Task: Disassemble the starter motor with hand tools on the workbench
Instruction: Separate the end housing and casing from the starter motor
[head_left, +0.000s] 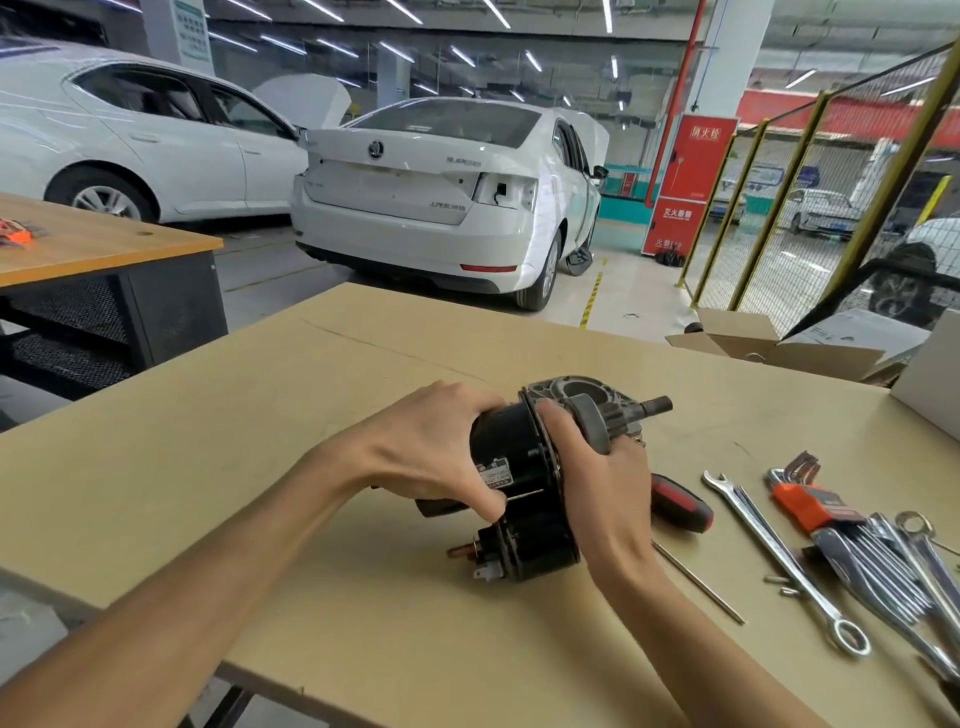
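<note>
On the table (322, 405), to the right of the motor (524, 483), a screwdriver (680, 503) is lying with its red-and-black handle just behind the right hand (597, 467); a thin rod (698, 582) is lying near the wrist. Farther right, a spanner (779, 558), a set of hex keys (810, 506) in an orange holder and more wrenches (924, 566) are lying close together. An open box (769, 348) is sitting at the far right edge. Two white cars (441, 192) are standing beyond.

The motor is sitting at the table's middle, tilted, its shaft pointing away to the right. The left hand (431, 447) is gripping the black body, fingers curled over the top and thumb pressing low on the near side. The right hand is gripping the grey gear end, fingers wrapped round it.

Both forearms are reaching in from the near edge, converging on the motor.
</note>
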